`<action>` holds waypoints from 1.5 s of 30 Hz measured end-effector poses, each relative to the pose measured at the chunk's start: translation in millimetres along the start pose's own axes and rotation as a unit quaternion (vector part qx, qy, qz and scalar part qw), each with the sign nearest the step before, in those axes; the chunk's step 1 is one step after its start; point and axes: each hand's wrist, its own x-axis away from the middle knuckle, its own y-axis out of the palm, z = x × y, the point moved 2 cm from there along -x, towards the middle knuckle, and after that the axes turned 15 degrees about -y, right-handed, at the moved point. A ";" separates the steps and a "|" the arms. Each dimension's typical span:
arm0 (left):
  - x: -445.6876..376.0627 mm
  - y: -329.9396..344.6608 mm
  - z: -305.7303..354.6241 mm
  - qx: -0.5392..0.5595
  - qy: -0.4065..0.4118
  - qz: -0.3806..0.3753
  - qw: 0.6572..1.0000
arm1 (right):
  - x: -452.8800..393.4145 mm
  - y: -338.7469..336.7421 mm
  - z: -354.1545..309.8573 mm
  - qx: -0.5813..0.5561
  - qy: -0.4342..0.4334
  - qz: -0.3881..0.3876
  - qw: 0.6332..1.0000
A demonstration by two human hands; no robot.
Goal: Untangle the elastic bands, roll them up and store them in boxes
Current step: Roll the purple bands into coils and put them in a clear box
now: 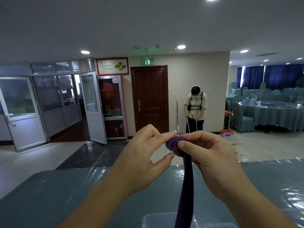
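purple elastic band (184, 183): i read it as a flat strip, its upper end wound into a small roll (172, 143) held at chest height above the counter (65, 195). from the roll, the free length hangs straight down, so its long axis runs near vertical, toward a clear plastic box (153, 219) at the bottom edge of view.

left hand (144, 155): grip is partly closed, forefinger on top of the roll and thumb under it, pinching the roll's left face. right hand (210, 155): grip is curled, thumb and fingertips pinching the roll's right side where the hanging strip leaves it. both hands sit level with each other and touch the roll; neither is clearly nearer.

governing relation: the unrolled strip lies directly below the two grips, feeding upward into the roll. my judgement: further rolling must turn the roll toward that tail, with the strip kept flat and centred. risk, as i judge it: slack pinch pressure lets the coil spring open.

in the background a person stands bent forward beside a dark wooden door (149, 99).
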 end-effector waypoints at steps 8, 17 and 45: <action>-2.3 -2.4 5.9 0.033 0.022 0.092 0.995 | 0.1 3.4 -1.7 -0.010 -0.022 -0.001 1.000; -2.2 2.6 15.4 0.106 -0.098 -0.006 0.990 | -0.6 -4.2 0.8 0.094 -0.046 -0.055 0.993; -5.2 -3.3 16.6 0.326 -0.301 -0.138 0.885 | -5.5 -12.8 -11.2 0.195 -0.124 -0.105 0.967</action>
